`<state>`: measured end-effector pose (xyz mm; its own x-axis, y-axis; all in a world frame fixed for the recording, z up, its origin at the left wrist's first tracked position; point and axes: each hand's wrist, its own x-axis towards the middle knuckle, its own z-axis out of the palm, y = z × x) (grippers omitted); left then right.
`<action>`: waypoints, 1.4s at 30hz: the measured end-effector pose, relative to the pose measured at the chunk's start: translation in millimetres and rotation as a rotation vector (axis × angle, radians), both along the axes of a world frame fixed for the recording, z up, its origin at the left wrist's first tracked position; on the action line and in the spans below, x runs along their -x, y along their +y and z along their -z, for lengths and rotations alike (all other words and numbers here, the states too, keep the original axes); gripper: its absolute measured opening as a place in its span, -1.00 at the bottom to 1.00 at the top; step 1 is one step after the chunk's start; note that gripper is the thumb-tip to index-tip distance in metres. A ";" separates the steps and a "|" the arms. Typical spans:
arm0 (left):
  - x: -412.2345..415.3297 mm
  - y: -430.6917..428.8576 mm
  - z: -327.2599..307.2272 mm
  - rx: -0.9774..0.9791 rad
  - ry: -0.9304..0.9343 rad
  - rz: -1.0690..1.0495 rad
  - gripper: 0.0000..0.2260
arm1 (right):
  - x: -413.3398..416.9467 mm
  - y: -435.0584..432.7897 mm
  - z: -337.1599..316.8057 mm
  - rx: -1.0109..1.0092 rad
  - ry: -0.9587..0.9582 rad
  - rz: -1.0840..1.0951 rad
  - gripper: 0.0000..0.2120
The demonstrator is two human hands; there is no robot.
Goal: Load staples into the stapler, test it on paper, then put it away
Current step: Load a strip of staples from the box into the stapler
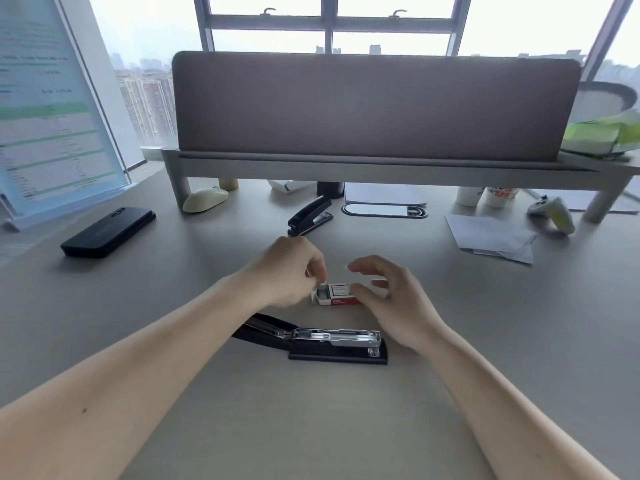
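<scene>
A black stapler [332,342] lies on the desk in front of me with its lid swung back to the left and the metal staple channel exposed. Just behind it sits a small red and white staple box [337,294], its inner tray slid out at the left end with staples showing. My left hand [291,268] has its fingertips pinched at that open left end. My right hand [388,296] holds the right end of the box between thumb and fingers. White paper sheets [491,237] lie at the back right.
A second black stapler [310,216] stands farther back in the middle. A black phone [109,232] lies at the left, a cream mouse [205,199] under the monitor riser [346,168], a game controller [552,213] and cups [485,197] at the right, a document stand [45,109] at far left.
</scene>
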<state>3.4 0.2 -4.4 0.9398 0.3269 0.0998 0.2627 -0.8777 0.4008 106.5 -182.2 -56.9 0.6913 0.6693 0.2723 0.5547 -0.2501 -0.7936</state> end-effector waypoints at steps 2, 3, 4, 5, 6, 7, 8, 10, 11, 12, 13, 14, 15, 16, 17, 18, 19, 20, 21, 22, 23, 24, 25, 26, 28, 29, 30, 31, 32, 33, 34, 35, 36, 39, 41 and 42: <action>-1.0 0.7 4.2 -0.009 0.002 0.019 -0.81 | -3.2 -0.1 6.5 0.032 -0.020 -0.018 -0.77; -1.3 1.1 6.2 -0.012 0.008 0.028 -0.80 | -4.8 -0.1 8.4 0.041 -0.037 -0.028 -0.76; -1.8 1.0 7.4 -0.014 0.013 0.035 -0.79 | -6.0 -0.3 9.2 0.052 -0.055 -0.039 -0.75; -2.7 0.7 8.2 -0.018 0.015 0.038 -0.77 | -6.9 -0.4 9.6 0.065 -0.073 -0.049 -0.74; -3.5 0.1 8.5 -0.023 0.015 0.038 -0.77 | -7.0 -0.7 9.6 0.077 -0.087 -0.057 -0.73; -4.0 -0.6 8.6 -0.027 0.012 0.035 -0.78 | -7.2 -0.7 10.0 0.085 -0.095 -0.063 -0.72; -4.0 -1.4 8.5 -0.031 0.008 0.033 -0.79 | -7.1 -0.9 10.3 0.091 -0.096 -0.065 -0.72; -3.9 -2.3 8.4 -0.031 -0.001 0.024 -0.81 | -7.3 -1.1 10.4 0.095 -0.092 -0.063 -0.71; -3.8 -2.2 8.4 -0.031 -0.004 0.019 -0.80 | -7.8 -1.0 10.4 0.097 -0.091 -0.062 -0.71; -3.4 -2.1 8.4 -0.030 -0.003 0.014 -0.80 | -8.0 -1.1 10.3 0.099 -0.092 -0.061 -0.72; -2.6 -2.4 8.1 -0.027 0.000 0.008 -0.80 | -8.2 -1.1 10.4 0.103 -0.096 -0.060 -0.72; -1.9 -2.8 7.8 -0.023 0.002 0.004 -0.81 | -8.1 -1.0 10.5 0.109 -0.102 -0.061 -0.72; -1.3 -3.2 7.5 -0.022 0.003 0.002 -0.82 | -8.1 -1.0 10.7 0.114 -0.107 -0.061 -0.72; -0.6 -3.8 7.3 -0.024 0.004 0.000 -0.83 | -8.0 -1.0 10.7 0.119 -0.111 -0.061 -0.73; 0.1 -4.5 7.0 -0.027 0.004 -0.003 -0.84 | -7.9 -0.9 10.8 0.122 -0.113 -0.061 -0.73; 0.8 -5.3 6.7 -0.032 0.004 -0.008 -0.84 | -7.7 -1.0 10.8 0.124 -0.114 -0.060 -0.73; 1.4 -5.8 6.6 -0.034 0.004 -0.014 -0.85 | -7.5 -1.1 10.9 0.125 -0.112 -0.061 -0.73; 1.7 -6.4 6.5 -0.034 0.005 -0.022 -0.85 | -7.4 -1.3 10.8 0.126 -0.111 -0.060 -0.73; 1.8 -7.0 6.4 -0.034 0.007 -0.029 -0.85 | -7.4 -1.4 10.8 0.127 -0.110 -0.060 -0.73; 1.8 -7.5 6.3 -0.035 0.010 -0.035 -0.85 | -7.2 -1.8 10.5 0.128 -0.109 -0.060 -0.73; 1.7 -8.0 6.1 -0.037 0.014 -0.040 -0.85 | -7.4 -1.9 10.4 0.128 -0.109 -0.061 -0.73; 1.5 -8.1 5.8 -0.038 0.019 -0.042 -0.85 | -7.6 -1.9 10.3 0.130 -0.111 -0.062 -0.73; 1.4 -8.1 5.5 -0.039 0.025 -0.043 -0.84 | -8.0 -1.9 10.3 0.134 -0.114 -0.061 -0.72; 1.5 -8.2 5.2 -0.041 0.032 -0.043 -0.84 | -8.3 -2.0 10.4 0.135 -0.116 -0.060 -0.72; 2.1 -9.0 4.7 -0.052 0.036 -0.041 -0.83 | -9.1 -1.8 10.5 0.134 -0.120 -0.057 -0.72; 2.6 -9.4 5.0 -0.057 0.032 -0.040 -0.82 | -9.4 -1.8 10.7 0.134 -0.124 -0.056 -0.72; 3.1 -10.1 5.5 -0.061 0.027 -0.041 -0.82 | -9.5 -1.7 10.8 0.134 -0.127 -0.057 -0.72; 3.6 -11.1 6.2 -0.063 0.023 -0.044 -0.81 | -9.5 -1.7 10.8 0.135 -0.130 -0.058 -0.72; 3.8 -12.2 6.8 -0.066 0.020 -0.048 -0.81 | -9.6 -1.8 10.9 0.137 -0.134 -0.058 -0.73; 3.8 -12.9 7.4 -0.069 0.019 -0.050 -0.81 | -9.8 -1.8 10.8 0.139 -0.138 -0.058 -0.73; 3.5 -13.2 7.8 -0.071 0.018 -0.051 -0.81 | -10.0 -1.8 10.9 0.140 -0.140 -0.058 -0.73; 3.3 -13.0 7.9 -0.071 0.016 -0.051 -0.81 | -10.1 -1.7 11.0 0.140 -0.139 -0.059 -0.73; 3.2 -12.4 7.5 -0.071 0.017 -0.051 -0.82 | -10.0 -1.6 11.2 0.139 -0.137 -0.059 -0.73; 3.5 -10.4 5.6 -0.072 0.026 -0.056 -0.87 | -9.9 -1.6 11.6 0.139 -0.127 -0.058 -0.73; 3.6 -9.4 5.3 -0.068 0.029 -0.055 -0.89 | -10.0 -1.6 12.0 0.142 -0.123 -0.058 -0.73; 3.8 -9.1 5.3 -0.065 0.031 -0.055 -0.89 | -10.1 -1.7 12.3 0.142 -0.122 -0.056 -0.74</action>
<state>-0.4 -8.9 -9.7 0.9236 0.3719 0.0933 0.3229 -0.8856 0.3340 116.7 -183.9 -69.2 0.6193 0.7438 0.2517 0.6609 -0.3206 -0.6786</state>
